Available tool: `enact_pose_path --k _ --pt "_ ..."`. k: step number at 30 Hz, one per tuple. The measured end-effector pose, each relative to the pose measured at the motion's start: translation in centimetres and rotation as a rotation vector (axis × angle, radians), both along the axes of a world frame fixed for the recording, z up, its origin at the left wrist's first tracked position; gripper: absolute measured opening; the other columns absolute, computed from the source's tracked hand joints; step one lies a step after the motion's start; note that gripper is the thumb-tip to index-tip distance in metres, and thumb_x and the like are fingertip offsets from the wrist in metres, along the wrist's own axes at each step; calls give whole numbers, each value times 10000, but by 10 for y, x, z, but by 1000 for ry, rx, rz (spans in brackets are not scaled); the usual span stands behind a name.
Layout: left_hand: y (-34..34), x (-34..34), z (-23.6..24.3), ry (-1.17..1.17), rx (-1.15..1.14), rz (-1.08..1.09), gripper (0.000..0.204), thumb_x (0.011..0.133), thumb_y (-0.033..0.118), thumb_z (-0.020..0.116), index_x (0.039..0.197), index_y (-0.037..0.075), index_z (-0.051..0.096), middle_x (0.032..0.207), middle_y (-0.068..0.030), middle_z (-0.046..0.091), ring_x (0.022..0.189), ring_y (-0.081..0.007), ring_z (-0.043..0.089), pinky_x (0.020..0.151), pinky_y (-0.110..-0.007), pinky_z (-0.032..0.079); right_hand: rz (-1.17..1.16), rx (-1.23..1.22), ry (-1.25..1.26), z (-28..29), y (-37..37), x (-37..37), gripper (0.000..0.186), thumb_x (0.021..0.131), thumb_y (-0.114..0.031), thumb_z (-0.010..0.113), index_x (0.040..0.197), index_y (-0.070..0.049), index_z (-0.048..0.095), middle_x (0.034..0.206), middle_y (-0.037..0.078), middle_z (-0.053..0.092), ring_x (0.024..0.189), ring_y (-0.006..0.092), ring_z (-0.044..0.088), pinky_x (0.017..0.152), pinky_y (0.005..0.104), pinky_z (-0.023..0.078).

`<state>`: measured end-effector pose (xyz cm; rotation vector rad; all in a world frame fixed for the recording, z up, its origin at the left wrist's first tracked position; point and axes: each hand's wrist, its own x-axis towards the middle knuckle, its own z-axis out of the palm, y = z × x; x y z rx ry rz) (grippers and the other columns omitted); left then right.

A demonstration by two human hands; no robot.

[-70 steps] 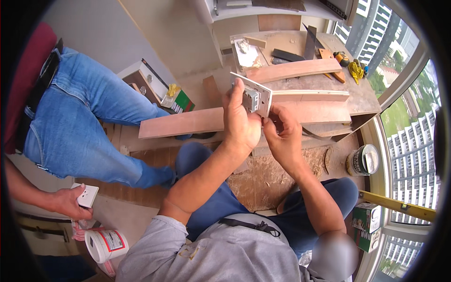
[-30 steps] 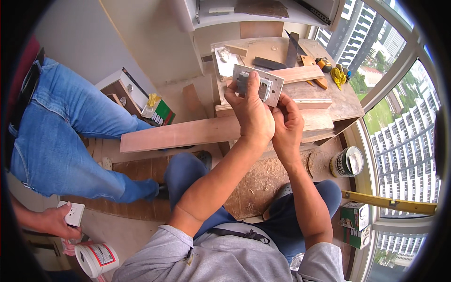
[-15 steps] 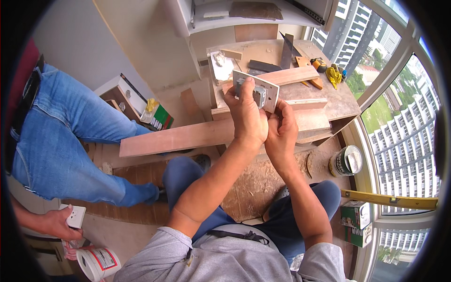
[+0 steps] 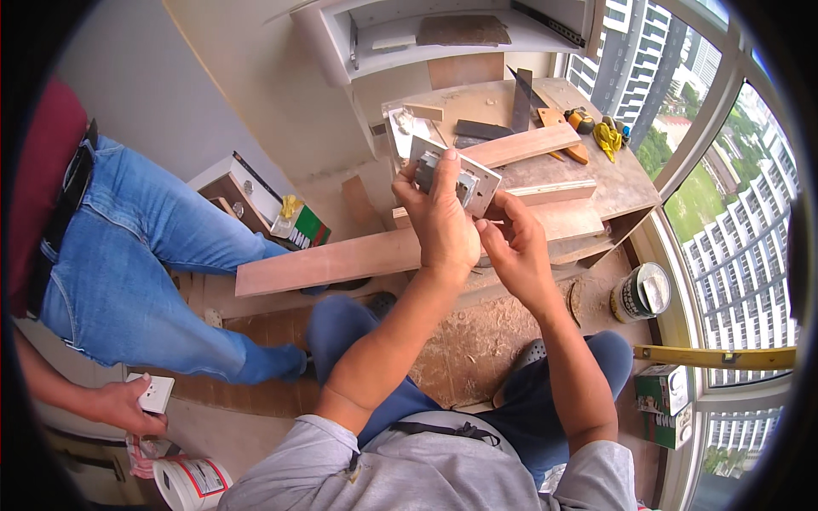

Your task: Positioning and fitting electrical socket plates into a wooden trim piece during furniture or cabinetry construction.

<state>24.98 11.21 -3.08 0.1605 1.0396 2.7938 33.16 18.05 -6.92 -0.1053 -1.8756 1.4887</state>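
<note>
Slightly uncurled since earlier, the right hand [image 4: 520,245] sits by a white rectangular, grey-backed plastic plate [image 4: 486,180], its fingers' grip unclear; the left hand [image 4: 444,220] pinches the plate, apparently for steadiness.

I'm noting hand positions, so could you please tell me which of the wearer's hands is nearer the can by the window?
Right. The right hand is left of the can in the picture; the left hand, holding a wall plate, is farther left.

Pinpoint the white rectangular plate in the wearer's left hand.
Find the dusty brown wooden table by the windows. Before it, the wearer's left hand holds the white rectangular plate. Its grey back module shows; the co-worker's white plate shows its front.
</note>
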Motion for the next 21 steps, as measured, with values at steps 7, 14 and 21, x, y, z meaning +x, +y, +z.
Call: enact_pose_path --k 7,14,21 --pt "8 1 -15 69 -45 49 537 963 208 773 1296 67 376 1201 -94 537 1053 -154 570 887 -325 527 48 -238 -35 -13 9 -5 221 1048 -109 638 1197 53 665 1050 51 714 925 99 655 872 286 564" --pt "2 -15 -19 -50 -9 -101 383 972 241 751 1203 93 483 1084 -48 580 974 -151 603 831 -335 538 155 -313 -52 -1 15 1 196 1026 -157 681 1104 22 706 951 18 707 871 71 609 805 254 517" --pt "-4 -36 -24 -241 118 -491 217 975 274 740 1096 141 618 933 12 631 883 -162 634 802 -382 553 211 -288 -85 6 29 9 199 1039 -190 669 1091 -2 708 965 30 720 850 96 657 816 268 549"
